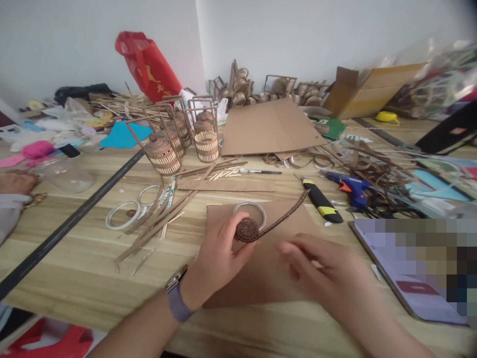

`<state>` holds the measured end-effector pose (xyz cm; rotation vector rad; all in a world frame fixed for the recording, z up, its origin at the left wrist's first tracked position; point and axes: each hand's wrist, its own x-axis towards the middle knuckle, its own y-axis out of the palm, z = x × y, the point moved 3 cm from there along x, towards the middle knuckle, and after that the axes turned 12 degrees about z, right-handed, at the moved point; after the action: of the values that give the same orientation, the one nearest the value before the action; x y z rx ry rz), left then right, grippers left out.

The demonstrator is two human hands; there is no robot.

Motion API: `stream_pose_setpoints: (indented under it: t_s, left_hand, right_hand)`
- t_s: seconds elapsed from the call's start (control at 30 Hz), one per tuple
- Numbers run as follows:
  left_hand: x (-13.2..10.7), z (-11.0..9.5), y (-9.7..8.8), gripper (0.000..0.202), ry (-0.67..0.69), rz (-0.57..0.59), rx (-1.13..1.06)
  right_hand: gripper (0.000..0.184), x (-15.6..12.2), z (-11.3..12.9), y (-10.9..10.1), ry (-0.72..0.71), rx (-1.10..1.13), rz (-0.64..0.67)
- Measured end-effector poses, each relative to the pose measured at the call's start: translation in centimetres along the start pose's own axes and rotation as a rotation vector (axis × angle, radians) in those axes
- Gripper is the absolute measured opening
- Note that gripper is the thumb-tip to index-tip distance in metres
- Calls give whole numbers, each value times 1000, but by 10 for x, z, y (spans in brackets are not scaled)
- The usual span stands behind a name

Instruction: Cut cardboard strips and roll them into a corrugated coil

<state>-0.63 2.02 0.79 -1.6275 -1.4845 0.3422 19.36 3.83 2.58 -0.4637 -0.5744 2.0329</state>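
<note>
My left hand (218, 266), with a watch on its wrist, is closed around a rolled coil of brown corrugated cardboard strip (248, 230). The strip's loose tail (285, 215) rises to the right, towards a box cutter. Just behind the coil a roll of tape (257, 208) rests on a brown cardboard sheet (238, 293). To the right, my right hand (320, 268) hovers over the sheet, apart from the coil. Its fingers are bent and smeared by motion; whether anything is between them is hidden.
At right lie a black-and-yellow box cutter (321, 200), a blue glue gun (352, 188) and a tablet (413, 278). Small lantern-like baskets (206, 145), tape rings (122, 215) and cardboard strips (160, 226) stand or lie left. Another person's hand (17, 183) is at far left.
</note>
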Motion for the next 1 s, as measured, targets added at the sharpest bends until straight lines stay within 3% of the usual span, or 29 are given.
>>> stream_pose_setpoints:
  t_s: [0.17,0.43,0.73,0.83,1.0]
  left_hand:
    - [0,-5,2,32,102,-13,31]
    - [3,-11,7,31,192,230,64]
    - [0,-9,11,29,371,325,266]
    - [1,-10,8,31,370,296,257]
    - [2,-11,5,36,216,98,171]
  right_hand:
    - [46,36,4,17,31,157,113]
    - [43,31,-10,19,47,261,234]
    - [35,29,-15,21,11,292,253]
    - [35,27,-19,26,19,299,200]
    - [43,24,-23,36,67,464,73]
